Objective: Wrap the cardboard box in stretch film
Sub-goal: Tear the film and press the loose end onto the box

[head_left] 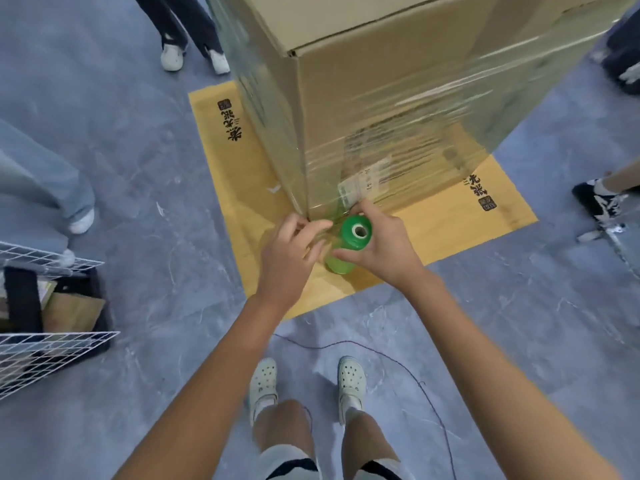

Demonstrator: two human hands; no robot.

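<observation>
A tall cardboard box [363,98] stands on a flat yellow cardboard sheet [443,230] on the floor, its sides covered with clear stretch film [415,109]. At the box's near bottom corner my right hand [381,247] grips a green roll of stretch film [349,244], held upright with its hollow core facing up. My left hand [291,251] sits just left of the roll with its fingers curled, pinching the film stretched between roll and box corner.
A white wire rack [45,344] with a dark bag stands at the left. Other people's legs and shoes ring the box at top left [194,46], left [52,188] and right [602,199]. A thin dark cord [426,386] lies on the grey floor near my feet.
</observation>
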